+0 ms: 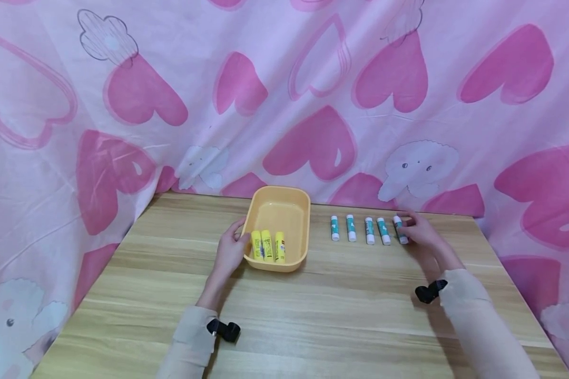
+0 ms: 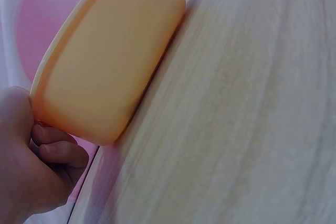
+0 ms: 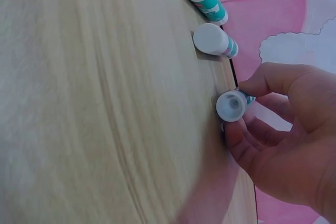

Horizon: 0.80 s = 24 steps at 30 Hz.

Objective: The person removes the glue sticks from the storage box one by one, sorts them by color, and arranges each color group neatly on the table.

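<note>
Teal and white, the smooth cylindrical glue stick [image 1: 400, 230] is pinched by the right-hand grip [image 1: 421, 230], right of four matching sticks [image 1: 369, 230], its long axis pointed away across the wood-grained counter [image 1: 313, 326]; well leftward, the orange-yellow, round-cornered plastic tray [image 1: 284, 267], bearing three yellow cylinders [image 1: 267, 247], is grasped by the left-hand grip [image 1: 229, 251]

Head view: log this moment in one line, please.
left hand holds tray | right hand pinches rightmost teal stick | tray: three yellow sticks | table: four other teal sticks
</note>
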Motion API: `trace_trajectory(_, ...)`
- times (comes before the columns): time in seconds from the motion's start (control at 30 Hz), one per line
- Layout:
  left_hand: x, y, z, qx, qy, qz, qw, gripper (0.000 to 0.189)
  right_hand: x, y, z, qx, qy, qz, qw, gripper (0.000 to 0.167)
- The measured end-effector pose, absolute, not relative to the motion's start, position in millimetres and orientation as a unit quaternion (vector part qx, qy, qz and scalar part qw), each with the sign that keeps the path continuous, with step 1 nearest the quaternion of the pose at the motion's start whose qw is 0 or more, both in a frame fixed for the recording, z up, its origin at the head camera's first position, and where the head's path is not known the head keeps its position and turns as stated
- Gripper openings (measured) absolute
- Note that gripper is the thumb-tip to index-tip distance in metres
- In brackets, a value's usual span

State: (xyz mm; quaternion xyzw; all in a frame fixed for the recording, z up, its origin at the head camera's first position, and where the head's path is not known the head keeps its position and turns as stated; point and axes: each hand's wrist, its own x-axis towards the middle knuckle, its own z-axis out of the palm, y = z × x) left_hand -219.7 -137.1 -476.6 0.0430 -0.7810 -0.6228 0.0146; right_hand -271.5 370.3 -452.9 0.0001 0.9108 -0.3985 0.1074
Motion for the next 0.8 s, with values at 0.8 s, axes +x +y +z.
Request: trace_trajectory(0.8, -220, -137, -477, 0.044, -0.782, -0.622, 0.013, 0.054, -260, 367, -442, 0.006, 0.92, -0.382, 0.089, 0.055)
